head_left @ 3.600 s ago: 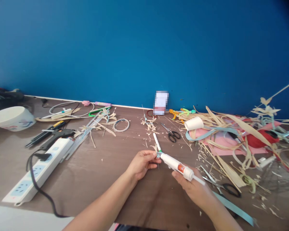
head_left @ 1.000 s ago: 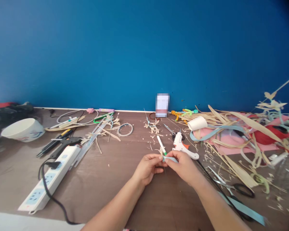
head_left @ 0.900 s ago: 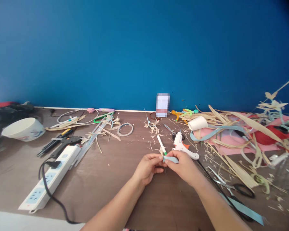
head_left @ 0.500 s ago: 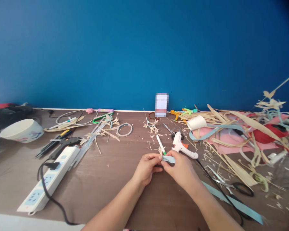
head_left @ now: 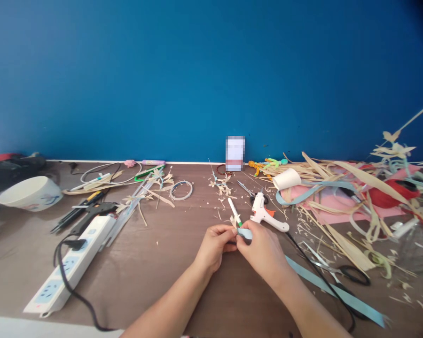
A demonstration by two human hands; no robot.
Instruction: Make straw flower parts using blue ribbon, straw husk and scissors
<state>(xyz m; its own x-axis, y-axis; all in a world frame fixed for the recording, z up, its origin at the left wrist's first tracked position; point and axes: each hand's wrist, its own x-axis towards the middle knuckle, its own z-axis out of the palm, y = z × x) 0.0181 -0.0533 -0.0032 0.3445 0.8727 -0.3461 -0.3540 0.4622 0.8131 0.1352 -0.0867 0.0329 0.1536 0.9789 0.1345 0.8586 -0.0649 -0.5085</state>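
My left hand (head_left: 216, 246) and my right hand (head_left: 262, 246) meet over the middle of the table. Both are closed on a light blue ribbon (head_left: 245, 233), the left pinching its end between thumb and fingertips. A small pale petal-like piece shows by the left fingertips. The ribbon's long tail (head_left: 341, 293) lies on the table beyond my right wrist. Just past my fingers are a white marker (head_left: 233, 209) with a green band and a white glue gun (head_left: 268, 217). Scissors (head_left: 334, 270) with black handles rest to the right, partly over the gun's black cord.
At left stand a white power strip (head_left: 72, 265), a black glue gun (head_left: 93, 216) and a white bowl (head_left: 30, 193). A paper cup (head_left: 286, 179), pale husk strips (head_left: 352, 246) and pink sheets (head_left: 333, 213) crowd the right. A blue wall (head_left: 197, 84) closes off the back.
My right fingers have shifted slightly on the ribbon, and less of it shows between the hands. The ribbon's tail shows further in behind my right wrist. The view has moved a little.
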